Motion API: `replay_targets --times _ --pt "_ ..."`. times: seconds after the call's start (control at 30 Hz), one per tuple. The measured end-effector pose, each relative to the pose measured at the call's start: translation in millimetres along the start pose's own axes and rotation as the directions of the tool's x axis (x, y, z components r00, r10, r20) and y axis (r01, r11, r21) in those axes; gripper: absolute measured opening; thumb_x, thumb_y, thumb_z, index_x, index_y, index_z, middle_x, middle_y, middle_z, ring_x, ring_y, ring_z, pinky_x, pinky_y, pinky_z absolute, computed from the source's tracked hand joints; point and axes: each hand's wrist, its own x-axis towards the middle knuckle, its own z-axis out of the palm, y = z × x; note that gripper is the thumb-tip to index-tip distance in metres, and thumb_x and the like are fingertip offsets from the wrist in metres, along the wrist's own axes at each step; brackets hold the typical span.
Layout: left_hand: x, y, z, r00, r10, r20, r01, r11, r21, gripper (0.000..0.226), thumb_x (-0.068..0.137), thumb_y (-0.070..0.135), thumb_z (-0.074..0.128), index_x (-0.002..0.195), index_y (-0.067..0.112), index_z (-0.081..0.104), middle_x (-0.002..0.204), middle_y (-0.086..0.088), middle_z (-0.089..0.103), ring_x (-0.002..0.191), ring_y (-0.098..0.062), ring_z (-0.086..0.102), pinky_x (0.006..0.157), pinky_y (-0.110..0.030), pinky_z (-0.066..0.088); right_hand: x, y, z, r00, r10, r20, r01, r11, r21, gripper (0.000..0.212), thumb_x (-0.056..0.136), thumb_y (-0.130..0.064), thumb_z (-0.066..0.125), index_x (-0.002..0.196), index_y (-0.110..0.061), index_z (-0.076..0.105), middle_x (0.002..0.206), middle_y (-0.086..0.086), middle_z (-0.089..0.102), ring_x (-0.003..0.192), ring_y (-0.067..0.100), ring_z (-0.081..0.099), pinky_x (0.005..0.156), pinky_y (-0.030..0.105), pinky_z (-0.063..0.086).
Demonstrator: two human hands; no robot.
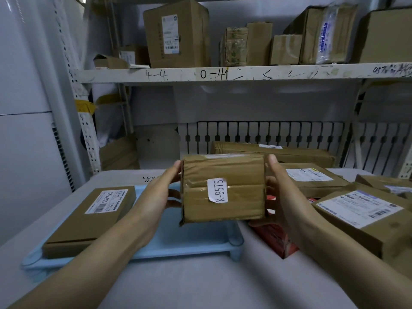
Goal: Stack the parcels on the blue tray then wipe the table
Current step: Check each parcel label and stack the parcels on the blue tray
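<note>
So both arms reach out: left hand (163, 192) & right hand (282, 195) squeeze a taped brown cardboard box (223, 188), lifted over the blue tray's (189, 248) right edge. Flat parcel (89, 221) lies on its left side.

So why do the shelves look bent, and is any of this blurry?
Head view: the wide-angle lens bows the shelf and stretches the forearms near the bottom edge. The light is dim and soft, with a faint sheen on the taped parcel gripped by the left hand and right hand. Its label reads sharp; the corners smear.
</note>
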Motion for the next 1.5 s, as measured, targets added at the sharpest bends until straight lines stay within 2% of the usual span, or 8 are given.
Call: replay_targets --times 0.17,0.4,0.57,0.77,0.93,1.23,1.4,1.5 --pt "2 1 2 0.997 0.073 -0.006 -0.072 0.995 0.075 0.045 0.092 0.05 0.055 0.135 0.038 0.058 0.131 0.005 0.062 0.11 -0.01 0.06 0.083 -0.022 0.045 1 4 -1 0.987 0.16 0.031 -0.163 0.973 0.165 0.09 0.056 -0.087 0.052 0.111 -0.019 0.074 0.104 0.012 0.077 0.098 0.035 0.073 0.085 0.062 0.055" --pt "-8 5 15 0.984 0.176 0.026 -0.178 0.968 0.176 0.053 0.082 0.041 0.069 0.133 0.041 0.056 0.133 0.012 0.046 0.107 0.0 0.052 0.069 0.005 0.04 3 12 -1 0.97 0.227 0.09 -0.244 0.884 0.398 0.046 0.081 -0.057 0.062 0.11 -0.023 0.074 0.111 0.01 0.076 0.101 0.031 0.07 0.097 0.054 0.05" --pt "-13 6 16 0.975 0.22 0.027 -0.219 0.943 0.251 0.045 0.08 0.035 0.076 0.121 0.046 0.061 0.133 0.016 0.043 0.126 -0.009 0.044 0.106 -0.028 0.042 2 21 -11 0.963 0.254 0.093 -0.265 0.822 0.505 0.037 0.081 -0.048 0.056 0.101 -0.023 0.074 0.101 0.01 0.074 0.096 0.031 0.065 0.089 0.048 0.05" --pt "-8 2 14 0.964 -0.006 -0.267 0.013 1.0 0.023 0.066 0.084 0.03 0.076 0.142 0.03 0.043 0.14 0.003 0.044 0.124 -0.015 0.049 0.096 -0.033 0.041 2 25 -16 0.964 0.241 0.112 -0.26 0.767 0.587 0.049 0.081 -0.044 0.05 0.117 -0.019 0.072 0.119 0.013 0.07 0.105 0.032 0.062 0.098 0.048 0.045" --pt "-10 0 13 0.97 -0.238 -0.041 0.209 0.913 -0.35 0.023 0.089 0.018 0.069 0.11 0.007 0.068 0.095 -0.006 0.075 0.086 -0.021 0.072 0.075 -0.035 0.056 2 27 -17 0.964 0.246 0.097 -0.255 0.765 0.592 0.053 0.081 -0.036 0.046 0.123 -0.014 0.069 0.121 0.014 0.07 0.109 0.032 0.06 0.106 0.049 0.04" --pt "-14 6 12 0.986 -0.167 -0.03 0.151 0.946 -0.287 0.012 0.092 0.018 0.065 0.098 0.013 0.074 0.088 -0.002 0.078 0.079 -0.017 0.073 0.074 -0.033 0.055 -2 27 -13 0.96 0.279 0.032 -0.246 0.781 0.575 0.037 0.083 -0.025 0.044 0.103 -0.007 0.069 0.088 0.013 0.074 0.08 0.027 0.061 0.079 0.037 0.044" --pt "-18 12 13 0.989 -0.15 0.003 0.148 0.968 -0.203 0.046 0.076 0.045 0.076 0.11 0.014 0.073 0.101 0.002 0.078 0.103 -0.018 0.07 0.094 -0.04 0.053 -2 27 -8 0.968 0.25 -0.005 -0.207 0.811 0.548 0.046 0.072 -0.022 0.05 0.111 -0.004 0.067 0.094 0.015 0.076 0.089 0.029 0.064 0.104 0.042 0.043" --pt "-20 15 14 0.988 -0.135 0.079 0.144 0.982 -0.126 0.078 0.06 0.063 0.082 0.125 0.023 0.065 0.11 0.008 0.076 0.109 -0.016 0.067 0.101 -0.043 0.048 -6 24 -5 0.976 0.219 0.004 -0.188 0.831 0.523 0.029 0.088 -0.017 0.041 0.099 -0.003 0.064 0.082 0.015 0.077 0.086 0.03 0.065 0.096 0.044 0.047"
